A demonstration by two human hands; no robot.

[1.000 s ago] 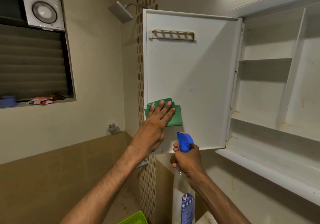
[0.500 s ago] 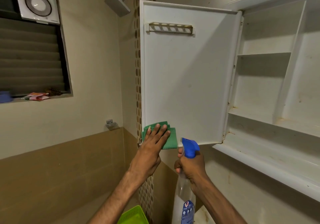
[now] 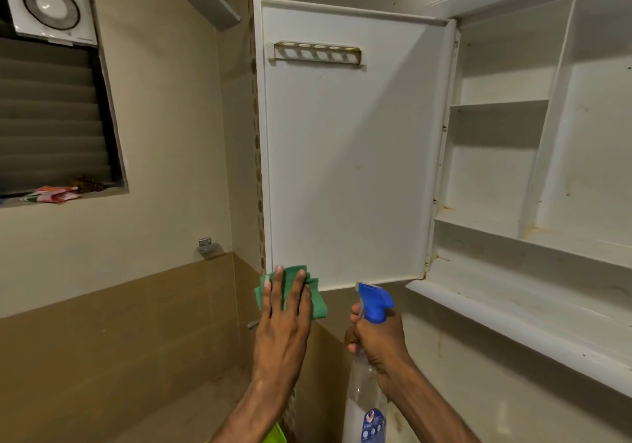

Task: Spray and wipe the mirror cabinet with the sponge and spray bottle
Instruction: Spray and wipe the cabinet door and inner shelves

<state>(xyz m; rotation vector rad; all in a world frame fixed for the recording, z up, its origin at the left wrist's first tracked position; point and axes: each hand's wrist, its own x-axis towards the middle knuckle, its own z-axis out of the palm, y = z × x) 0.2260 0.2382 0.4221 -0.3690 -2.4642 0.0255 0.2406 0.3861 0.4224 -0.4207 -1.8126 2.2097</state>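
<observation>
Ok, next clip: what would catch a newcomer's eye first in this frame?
The open white cabinet door fills the centre, swung out beside bare, stained shelves on the right. At the door's lower left corner the left hand presses a green sponge flat with straight fingers. Just right of it, the right hand grips a spray bottle by the neck, its blue trigger head below the door's bottom edge.

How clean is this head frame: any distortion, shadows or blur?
Head view: wide-angle bending bows the white cabinet door and the shelf edges; a diagonal shadow crosses the door's upper right; the louvred window is dim; the green sponge cloth and blue-topped spray bottle are sharp.
</observation>
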